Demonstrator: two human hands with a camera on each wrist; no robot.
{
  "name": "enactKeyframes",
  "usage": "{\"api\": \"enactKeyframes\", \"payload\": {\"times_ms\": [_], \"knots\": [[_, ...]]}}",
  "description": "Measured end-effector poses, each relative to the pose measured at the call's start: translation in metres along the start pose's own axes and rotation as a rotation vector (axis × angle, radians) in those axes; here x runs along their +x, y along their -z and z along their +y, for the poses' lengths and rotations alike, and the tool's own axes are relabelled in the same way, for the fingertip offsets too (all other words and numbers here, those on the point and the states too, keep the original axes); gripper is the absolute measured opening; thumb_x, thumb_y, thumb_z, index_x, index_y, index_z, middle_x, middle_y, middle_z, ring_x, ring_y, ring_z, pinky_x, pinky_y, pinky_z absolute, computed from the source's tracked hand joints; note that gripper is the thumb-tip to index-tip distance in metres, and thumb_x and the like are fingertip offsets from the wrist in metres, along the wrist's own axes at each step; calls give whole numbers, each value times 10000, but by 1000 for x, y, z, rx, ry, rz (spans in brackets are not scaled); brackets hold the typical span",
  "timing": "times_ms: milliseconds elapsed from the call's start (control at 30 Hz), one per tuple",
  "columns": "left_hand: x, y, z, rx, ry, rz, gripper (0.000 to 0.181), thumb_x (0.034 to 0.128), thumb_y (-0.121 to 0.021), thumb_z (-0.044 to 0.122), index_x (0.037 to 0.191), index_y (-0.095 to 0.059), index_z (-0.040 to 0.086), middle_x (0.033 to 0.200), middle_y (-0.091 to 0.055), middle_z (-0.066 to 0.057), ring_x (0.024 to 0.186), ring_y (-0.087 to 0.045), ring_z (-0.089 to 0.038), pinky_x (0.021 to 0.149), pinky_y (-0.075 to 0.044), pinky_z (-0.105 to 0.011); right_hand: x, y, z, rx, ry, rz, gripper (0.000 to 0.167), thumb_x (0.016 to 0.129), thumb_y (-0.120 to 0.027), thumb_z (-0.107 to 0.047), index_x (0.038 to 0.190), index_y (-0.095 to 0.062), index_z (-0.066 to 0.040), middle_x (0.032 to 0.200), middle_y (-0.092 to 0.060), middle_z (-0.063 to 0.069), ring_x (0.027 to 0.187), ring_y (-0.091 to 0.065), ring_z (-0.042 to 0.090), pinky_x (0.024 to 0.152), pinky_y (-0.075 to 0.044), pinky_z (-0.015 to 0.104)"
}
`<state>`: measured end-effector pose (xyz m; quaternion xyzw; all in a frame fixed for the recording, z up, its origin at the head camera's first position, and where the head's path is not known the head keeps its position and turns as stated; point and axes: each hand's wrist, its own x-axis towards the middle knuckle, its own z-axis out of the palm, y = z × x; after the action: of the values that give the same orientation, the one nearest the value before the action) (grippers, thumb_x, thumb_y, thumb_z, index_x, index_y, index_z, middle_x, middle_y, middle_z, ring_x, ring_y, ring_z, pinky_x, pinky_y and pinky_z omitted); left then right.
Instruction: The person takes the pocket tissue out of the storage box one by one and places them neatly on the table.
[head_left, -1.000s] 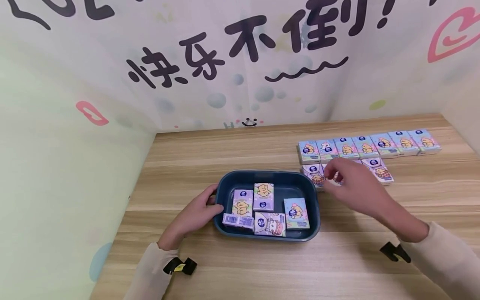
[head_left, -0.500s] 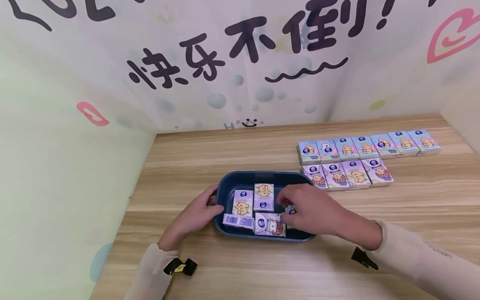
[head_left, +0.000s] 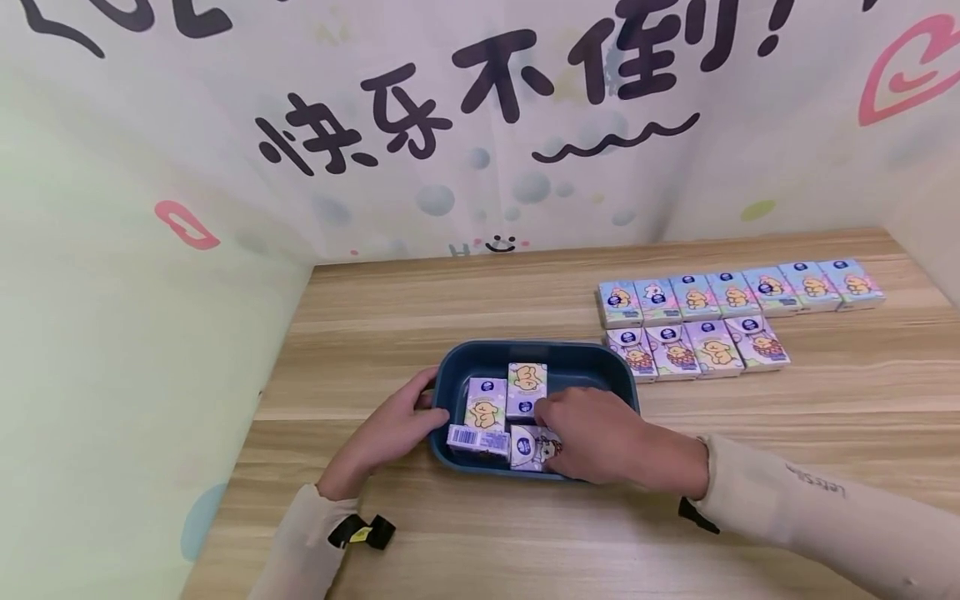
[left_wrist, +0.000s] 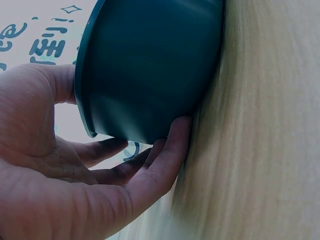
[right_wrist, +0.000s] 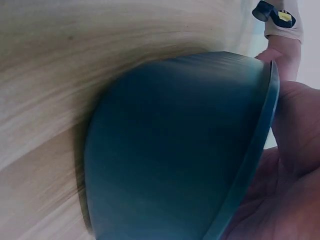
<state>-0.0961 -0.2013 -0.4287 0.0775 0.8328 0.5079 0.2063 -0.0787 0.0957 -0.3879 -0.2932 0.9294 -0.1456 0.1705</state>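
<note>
My left hand point(head_left: 401, 421) grips the left end of a dark blue plastic bin point(head_left: 480, 348) in the head view, thumb over the rim and fingers against the outer wall. In the left wrist view these fingers press the bin's side point(left_wrist: 145, 75). My right hand point(head_left: 600, 437) reaches into the bin over its right part. Its curled fingers hold the right end of a purple tissue pack point(head_left: 527, 450); the thumb is hidden. Beside it lie more purple tissue packs, one upright in print point(head_left: 485, 404), one upside down point(head_left: 527, 387), and one on edge with a barcode point(head_left: 477, 439).
Right of the bin, a back row of blue tissue packs point(head_left: 697, 297) lies side by side. A shorter row of purple packs point(head_left: 717, 348) sits in front, its left end close to the bin's rim. The wooden table point(head_left: 360, 317) meets a printed wall sheet point(head_left: 375, 208) behind.
My right hand has moved from the front row of packs left and down into the bin, onto a purple tissue pack. It now covers the blue pack there. My left hand keeps its place.
</note>
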Motion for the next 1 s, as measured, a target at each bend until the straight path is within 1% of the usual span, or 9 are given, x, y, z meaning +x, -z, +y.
{"api": "enactKeyframes", "payload": {"times_ms": [100, 233, 433, 567, 667, 733, 867, 1000], "knots": [[0, 0, 1, 5, -4, 1, 651, 1058, -615, 107, 1669, -405, 25, 1528, -586, -248, 1318, -646, -375, 1057, -587, -544, 3, 0, 0, -9, 1, -3, 480, 847, -969, -311, 1199, -760, -61, 1117, -772, 77, 871, -667, 173, 850, -643, 436], [0, 1, 1, 5, -6, -1, 653, 1055, -616, 109, 1667, -407, 24, 1531, -584, -247, 1324, -643, -371, 1062, -585, -538, 6, 1, 2, 18, -4, -11, 460, 842, -963, -281, 1182, -745, -61, 1098, -745, 70, 852, -641, 176, 843, -640, 430], [0, 1, 1, 9, -1, -5, 659, 1060, -617, 107, 1676, -398, 29, 1548, -574, -240, 1341, -632, -371, 1075, -576, -544, 9, 1, 5, 71, -11, -39, 490, 834, -974, -273, 1205, -707, -100, 1160, -713, 80, 900, -644, 187, 882, -639, 442], [0, 1, 1, 11, 2, -6, 661, 1064, -614, 104, 1680, -391, 25, 1551, -572, -243, 1352, -625, -376, 1085, -566, -556, 10, 1, 8, 120, 19, -38, 434, 858, -957, -264, 1167, -683, -129, 1038, -733, 25, 837, -636, 143, 813, -621, 389], [1, 1, 2, 12, 6, -4, 660, 1065, -615, 105, 1681, -392, 27, 1549, -574, -241, 1352, -624, -375, 1085, -566, -556, 8, 3, 11, 178, 61, -13, 332, 911, -913, -235, 1122, -676, -137, 912, -694, -39, 757, -603, 115, 712, -572, 330], [0, 1, 2, 11, 5, -5, 658, 1065, -616, 103, 1680, -394, 27, 1550, -571, -242, 1352, -623, -375, 1085, -567, -554, 6, 7, 14, 213, 84, 11, 278, 944, -882, -221, 1118, -680, -141, 889, -664, -66, 748, -583, 107, 689, -539, 303], [-2, 1, 4, 14, -14, -12, 654, 1065, -613, 108, 1672, -394, 4, 1562, -551, -265, 1353, -622, -391, 1083, -567, -556, 1, 19, 20, 260, 105, 71, 246, 966, -851, -201, 1145, -695, -137, 906, -661, -80, 756, -574, 93, 678, -525, 282], [-3, 2, 6, 21, -24, -12, 653, 1062, -616, 114, 1664, -399, -13, 1576, -534, -278, 1356, -622, -403, 1083, -566, -561, -9, 32, 31, 326, 102, 121, 245, 966, -838, -185, 1165, -705, -131, 953, -695, -85, 807, -613, 84, 720, -563, 297]]}}
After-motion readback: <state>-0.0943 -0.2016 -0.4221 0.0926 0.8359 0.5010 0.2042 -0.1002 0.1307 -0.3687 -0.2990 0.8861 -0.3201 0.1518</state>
